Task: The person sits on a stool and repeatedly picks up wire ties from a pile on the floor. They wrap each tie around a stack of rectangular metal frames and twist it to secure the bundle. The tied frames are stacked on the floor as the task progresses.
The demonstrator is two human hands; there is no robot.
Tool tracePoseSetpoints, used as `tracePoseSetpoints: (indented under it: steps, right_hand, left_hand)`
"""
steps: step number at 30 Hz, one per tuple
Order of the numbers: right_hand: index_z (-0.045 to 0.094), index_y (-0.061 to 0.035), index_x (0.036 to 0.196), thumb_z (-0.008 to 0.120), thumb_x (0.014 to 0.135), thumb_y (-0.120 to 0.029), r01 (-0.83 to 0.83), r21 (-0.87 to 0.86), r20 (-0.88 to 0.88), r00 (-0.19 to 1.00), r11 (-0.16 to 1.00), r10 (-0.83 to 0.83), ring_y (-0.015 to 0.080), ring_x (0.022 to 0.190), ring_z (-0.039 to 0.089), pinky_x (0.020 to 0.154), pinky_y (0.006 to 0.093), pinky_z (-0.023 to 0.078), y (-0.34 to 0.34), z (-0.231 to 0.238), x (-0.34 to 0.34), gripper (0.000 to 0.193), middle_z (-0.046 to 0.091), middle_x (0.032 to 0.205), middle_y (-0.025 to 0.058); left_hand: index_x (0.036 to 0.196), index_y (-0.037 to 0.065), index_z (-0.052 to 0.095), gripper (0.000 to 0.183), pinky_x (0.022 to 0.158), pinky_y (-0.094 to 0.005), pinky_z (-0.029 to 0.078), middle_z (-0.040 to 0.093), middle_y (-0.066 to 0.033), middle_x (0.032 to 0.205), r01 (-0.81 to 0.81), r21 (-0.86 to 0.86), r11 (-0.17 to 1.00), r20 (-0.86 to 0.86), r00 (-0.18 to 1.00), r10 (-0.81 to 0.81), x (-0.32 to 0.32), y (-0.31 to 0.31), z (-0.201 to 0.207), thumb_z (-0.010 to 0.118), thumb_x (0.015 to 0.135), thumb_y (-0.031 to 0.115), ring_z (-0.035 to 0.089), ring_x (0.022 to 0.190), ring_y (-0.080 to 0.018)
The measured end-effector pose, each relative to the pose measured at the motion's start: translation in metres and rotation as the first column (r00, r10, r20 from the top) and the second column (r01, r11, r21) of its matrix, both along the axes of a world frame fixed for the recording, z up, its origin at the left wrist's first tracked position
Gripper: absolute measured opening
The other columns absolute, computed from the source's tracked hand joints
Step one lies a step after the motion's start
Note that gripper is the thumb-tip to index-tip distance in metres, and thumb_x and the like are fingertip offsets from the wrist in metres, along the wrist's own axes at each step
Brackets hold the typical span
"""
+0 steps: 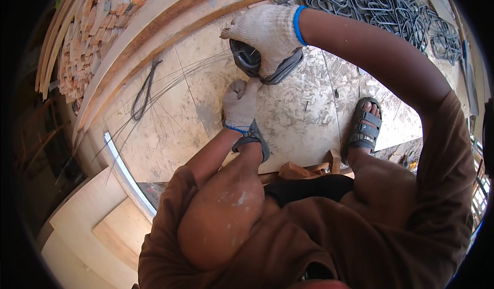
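My right hand [267, 34], in a knitted off-white glove with a blue cuff, is wrapped over the top of a bundle of dark bent metal rods [284, 72]. It keeps the bundle tilted against the pale board. Just below, my gloved left hand [240, 105] is closed, its fingers curled and one finger reaching up to the bundle's lower edge. What lies in those fingers, if anything, is hidden. Thin wires [193, 68] run leftward from near the bundle across the board. A looped hank of dark wire [143, 96] lies farther left.
Long timber planks [170, 19] border the far left side, beside stacked wood offcuts [100, 37]. A large heap of bent metal stirrups [370, 11] lies at the far right. My sandalled feet flank the work, with wood blocks [298, 170] between them. A pale metal strip [128, 173] lies left.
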State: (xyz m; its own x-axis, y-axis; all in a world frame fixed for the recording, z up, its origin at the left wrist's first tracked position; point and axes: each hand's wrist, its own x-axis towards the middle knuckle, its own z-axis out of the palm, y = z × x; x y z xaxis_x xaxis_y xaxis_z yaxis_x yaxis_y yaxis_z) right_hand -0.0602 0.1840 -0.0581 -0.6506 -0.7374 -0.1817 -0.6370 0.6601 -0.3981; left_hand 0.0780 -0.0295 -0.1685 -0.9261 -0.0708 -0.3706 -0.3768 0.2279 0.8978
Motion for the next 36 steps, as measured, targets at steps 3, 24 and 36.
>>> tracePoseSetpoints:
  steps: [3,24,36]
  right_hand:
    - [0.056,-0.0055,0.156,0.104,0.055,-0.042,0.019,0.049,0.01,1.0,0.999,-0.019,0.0379,0.121,0.074,0.1,0.0458,0.062,-0.005,0.009,0.006,0.117,0.074,0.131,0.0212]
    - [0.08,-0.01,0.117,0.078,0.097,-0.016,0.008,-0.658,-0.024,0.999,0.753,-0.032,0.0349,0.113,0.073,0.098,0.0453,0.059,0.01,-0.036,0.014,0.021,0.078,0.116,0.0119]
    - [0.08,-0.0137,0.116,0.08,0.094,-0.03,0.041,-0.558,0.068,0.998,0.829,-0.003,0.0358,0.111,0.073,0.096,0.0482,0.058,0.006,-0.022,0.019,0.028,0.078,0.112,0.0118]
  left_hand:
    - [0.076,0.012,0.052,0.04,0.06,-0.0284,0.039,0.047,0.0081,0.07,-0.025,0.042,0.999,0.003,1.0,0.025,-0.001,-0.007,0.008,0.08,0.101,0.022,0.043,0.066,-0.0053]
    - [0.116,0.003,0.067,0.055,0.069,-0.0338,0.049,0.055,-0.0004,0.081,-0.198,0.075,0.977,-0.172,0.963,0.208,0.005,-0.042,-0.063,0.041,0.116,0.052,0.055,0.074,-0.0143]
    - [0.136,-0.002,0.067,0.047,0.075,-0.0261,0.044,0.061,0.0019,0.093,0.025,0.096,0.995,-0.325,0.946,0.008,-0.048,-0.008,0.009,0.045,0.121,0.038,0.052,0.082,-0.008]
